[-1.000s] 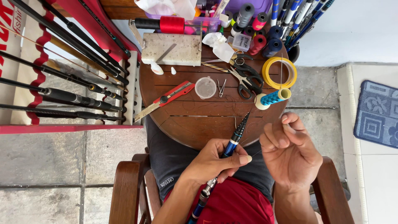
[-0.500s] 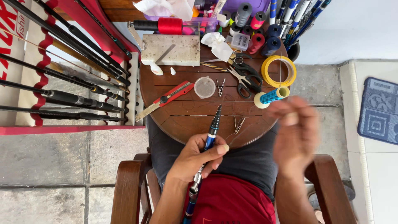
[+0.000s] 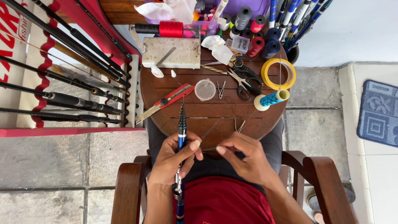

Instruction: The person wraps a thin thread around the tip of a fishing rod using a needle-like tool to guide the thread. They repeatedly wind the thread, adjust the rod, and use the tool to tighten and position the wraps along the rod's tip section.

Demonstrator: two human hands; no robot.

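Left hand (image 3: 172, 159): grip wrapped around a slim blue-and-black fishing rod (image 3: 181, 132), thumb pressed along the blank; rod upright, tip over the near part of the round brown wooden counter (image 3: 199, 116).
Right hand (image 3: 244, 157): thumb and forefinger pinched on a fine thread, too thin to trace, just right of the rod.
Beyond the rod: red-handled utility knife (image 3: 166, 102) to its left; small clear round lid (image 3: 205, 89) just past the tip; black scissors (image 3: 245, 79) farther right; blue thread spool (image 3: 271, 99) and yellow tape ring (image 3: 279, 74) at the counter's right rim.
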